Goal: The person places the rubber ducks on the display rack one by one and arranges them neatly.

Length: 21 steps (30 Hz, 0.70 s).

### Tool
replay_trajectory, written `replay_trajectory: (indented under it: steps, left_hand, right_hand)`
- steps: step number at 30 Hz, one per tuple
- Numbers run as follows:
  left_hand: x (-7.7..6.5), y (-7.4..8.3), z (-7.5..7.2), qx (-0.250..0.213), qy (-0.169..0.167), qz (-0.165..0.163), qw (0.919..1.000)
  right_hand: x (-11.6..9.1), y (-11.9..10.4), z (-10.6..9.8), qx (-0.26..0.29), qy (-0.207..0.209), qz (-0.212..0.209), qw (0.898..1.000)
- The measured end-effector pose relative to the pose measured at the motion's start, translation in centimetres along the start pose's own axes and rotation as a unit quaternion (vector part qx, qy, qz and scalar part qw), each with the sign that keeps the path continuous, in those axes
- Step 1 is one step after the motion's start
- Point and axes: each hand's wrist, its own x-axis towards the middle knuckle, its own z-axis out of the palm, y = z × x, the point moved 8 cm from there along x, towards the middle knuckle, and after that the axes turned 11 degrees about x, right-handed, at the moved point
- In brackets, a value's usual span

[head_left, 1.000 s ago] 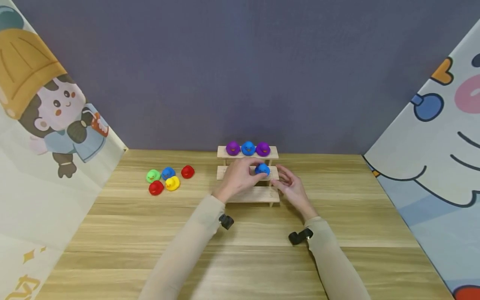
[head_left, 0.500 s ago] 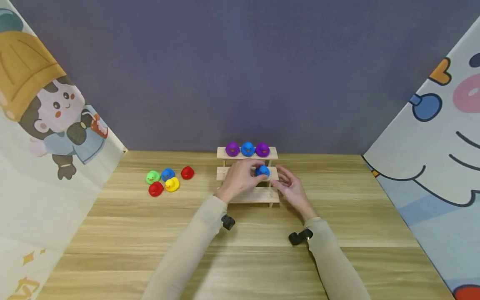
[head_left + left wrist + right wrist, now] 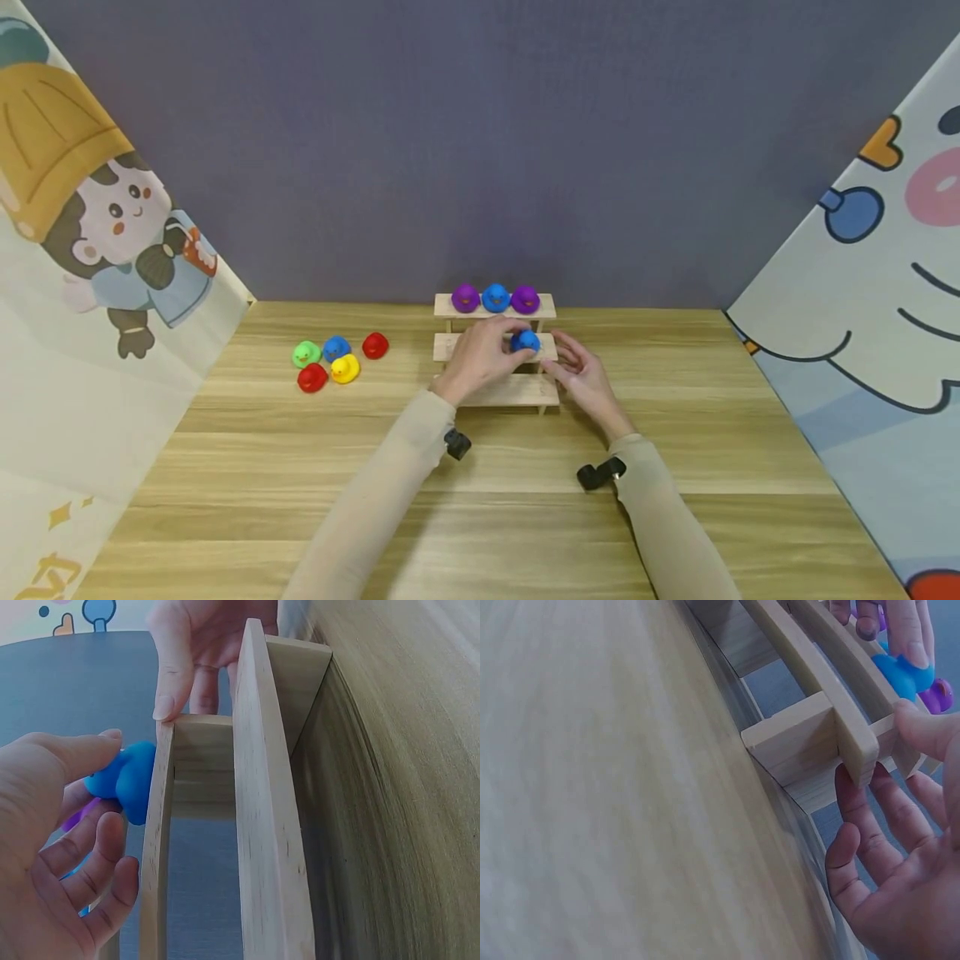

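Note:
My left hand (image 3: 478,357) pinches a blue rubber duck (image 3: 527,341) between thumb and fingers, at the right part of the middle step of a three-step wooden stand (image 3: 517,390). In the left wrist view, the underside of the duck (image 3: 136,784) meets the face of the step. At the stand's right end, my right hand (image 3: 588,385) holds the edge. Its thumb (image 3: 919,724) lies at the end of the middle step, and its fingers curl in below, by the end of the bottom step. Part of the middle step is hidden behind the left hand.
Along the top step sit a purple duck (image 3: 465,298), a blue duck (image 3: 496,297) and another purple duck (image 3: 526,300). To the left on the table lie a green duck (image 3: 305,354), a blue one, a yellow duck (image 3: 345,368) and two red ones. A grey wall (image 3: 480,150) rises behind.

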Motion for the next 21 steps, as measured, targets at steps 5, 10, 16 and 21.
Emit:
replay_trajectory:
  steps: [5,10,16,21]
  left_hand:
    - [0.0,-0.1,0.0,-0.004,0.0,0.004,1.0]
    - [-0.1,-0.3,-0.1,-0.007,0.001,0.003,1.0]
    - [-0.5,-0.5,-0.1,-0.029,-0.007,0.006,0.9995]
    - [-1.1,-1.1,-0.8,-0.04,-0.004,-0.001,0.9992]
  right_hand:
    - [0.1,-0.1,0.1,-0.002,-0.002,-0.004,1.0]
    - [0.1,-0.2,0.2,0.0,-0.007,-0.005,1.0]
    - [0.1,0.0,0.0,-0.006,-0.006,-0.007,1.0]
    - [0.1,0.0,-0.1,-0.011,-0.001,-0.001,1.0]
